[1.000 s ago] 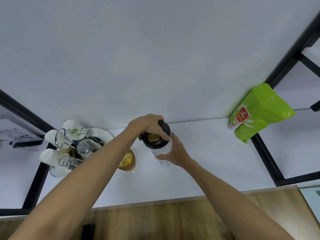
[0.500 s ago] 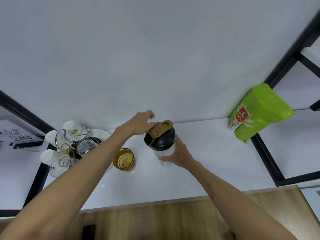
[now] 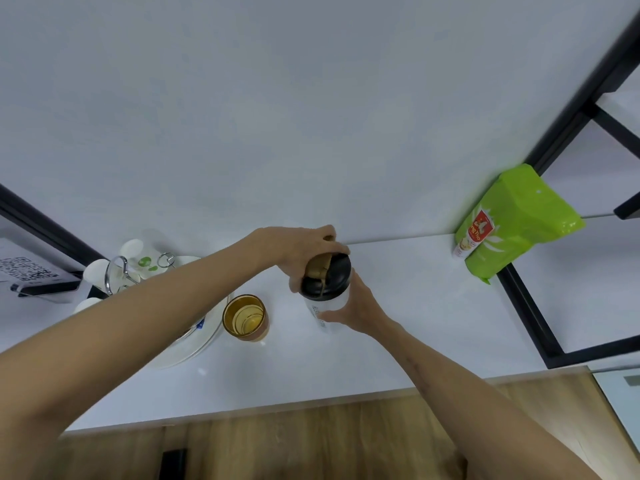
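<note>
A clear shaker bottle (image 3: 327, 306) with a black lid (image 3: 334, 275) and a gold flip cap (image 3: 317, 266) stands on the white counter (image 3: 398, 306). My right hand (image 3: 360, 310) wraps around the bottle's clear body from the right. My left hand (image 3: 301, 249) comes over from the left, its fingers curled on the lid and the gold cap. An amber glass (image 3: 245, 317) stands just left of the bottle.
A white plate (image 3: 194, 344) and a rack of cups and glasses (image 3: 121, 268) sit at the left, partly behind my left forearm. A green pouch (image 3: 512, 223) leans against a black frame (image 3: 530, 320) at the right. The wooden floor (image 3: 311, 441) lies below the counter edge.
My left hand let go of the lid half a second ago, leaving the gold cap raised. It has now come back down on the lid and cap. My right hand kept holding the bottle.
</note>
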